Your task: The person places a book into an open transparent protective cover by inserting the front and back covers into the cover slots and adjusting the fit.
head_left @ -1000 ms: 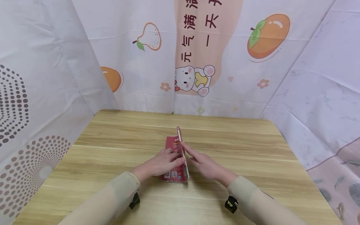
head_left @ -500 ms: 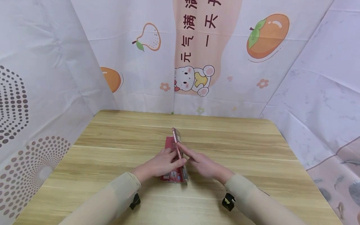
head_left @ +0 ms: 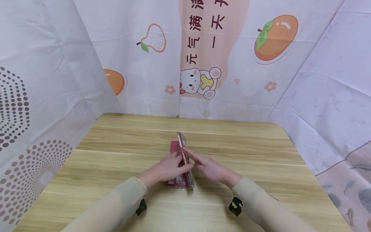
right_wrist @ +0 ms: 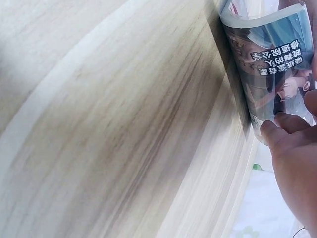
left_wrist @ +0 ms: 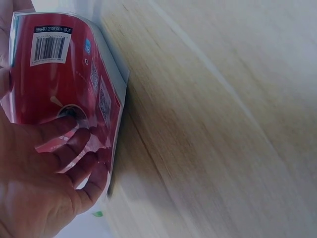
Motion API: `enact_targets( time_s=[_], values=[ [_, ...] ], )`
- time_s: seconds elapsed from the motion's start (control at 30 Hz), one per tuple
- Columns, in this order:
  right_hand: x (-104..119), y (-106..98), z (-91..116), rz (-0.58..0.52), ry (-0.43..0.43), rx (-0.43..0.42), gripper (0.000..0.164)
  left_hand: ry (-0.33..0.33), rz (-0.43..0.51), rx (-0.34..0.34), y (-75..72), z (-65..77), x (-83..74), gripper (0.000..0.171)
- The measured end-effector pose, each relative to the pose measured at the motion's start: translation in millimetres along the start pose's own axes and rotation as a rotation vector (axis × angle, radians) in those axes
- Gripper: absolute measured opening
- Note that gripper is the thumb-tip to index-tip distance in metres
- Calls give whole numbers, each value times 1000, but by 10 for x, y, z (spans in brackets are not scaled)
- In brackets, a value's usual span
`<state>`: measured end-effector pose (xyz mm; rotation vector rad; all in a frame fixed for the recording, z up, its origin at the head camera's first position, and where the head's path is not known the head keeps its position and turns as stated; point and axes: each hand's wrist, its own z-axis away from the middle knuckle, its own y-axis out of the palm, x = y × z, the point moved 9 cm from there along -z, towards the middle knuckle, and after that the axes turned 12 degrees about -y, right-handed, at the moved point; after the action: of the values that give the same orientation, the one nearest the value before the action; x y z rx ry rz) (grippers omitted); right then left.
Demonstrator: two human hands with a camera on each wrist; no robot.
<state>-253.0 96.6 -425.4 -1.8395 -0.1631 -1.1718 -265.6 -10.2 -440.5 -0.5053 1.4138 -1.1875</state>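
Note:
A red book (head_left: pixel 179 180) in clear plastic film stands bent on the wooden table in the head view, one part raised and leaning left. My left hand (head_left: pixel 171 167) holds it, fingers on the red back cover and thumb across the raised edge. In the left wrist view, bent fingers touch the red back cover (left_wrist: pixel 44 79), which carries a barcode. From the right, my right hand (head_left: pixel 210 167) rests straight fingers against the raised part. The right wrist view shows those fingertips (right_wrist: pixel 270 130) on the curved, illustrated front cover (right_wrist: pixel 282 64) under shiny film.
The light wooden table (head_left: pixel 246 151) surrounds the book. Printed white cloth (head_left: pixel 145 74) hangs behind the table's far edge, with more cloth on both sides. A black device (head_left: pixel 236 206) is strapped under each wrist.
The raised part of the book has tipped leftward since one second ago, and the right hand has shifted slightly left with it. Over the last half second hardly anything has moved.

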Motion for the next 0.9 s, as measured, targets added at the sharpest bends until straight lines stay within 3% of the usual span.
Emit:
enact_targets(
  time_s=[0.2, 0.3, 0.4, 0.5, 0.67, 0.8, 0.9],
  values=[
    [62, -12, -40, -11, -20, 2, 67, 30, 56, -28, -41, -45, -46, 50],
    [90, -12, -58, 3, -28, 1, 67, 25, 143, -28, -62, -61, -38, 27],
    [84, -7, -65, 3, -9, 0, 68, -8, 275, 7, -56, -67, 1, 16],
    [69, -5, -73, -19, -10, -10, 68, -43, 365, 34, -40, -71, 29, 26],
    [75, -10, -81, -27, -34, -21, 62, -82, 366, 12, -58, -67, 44, 53],
    [75, -23, -77, -9, -28, -34, 58, -118, 396, 13, -72, -52, 54, 58],
    [72, -34, -81, 8, -33, -47, 57, -139, 428, 14, -83, -45, 65, 54]
  ],
)
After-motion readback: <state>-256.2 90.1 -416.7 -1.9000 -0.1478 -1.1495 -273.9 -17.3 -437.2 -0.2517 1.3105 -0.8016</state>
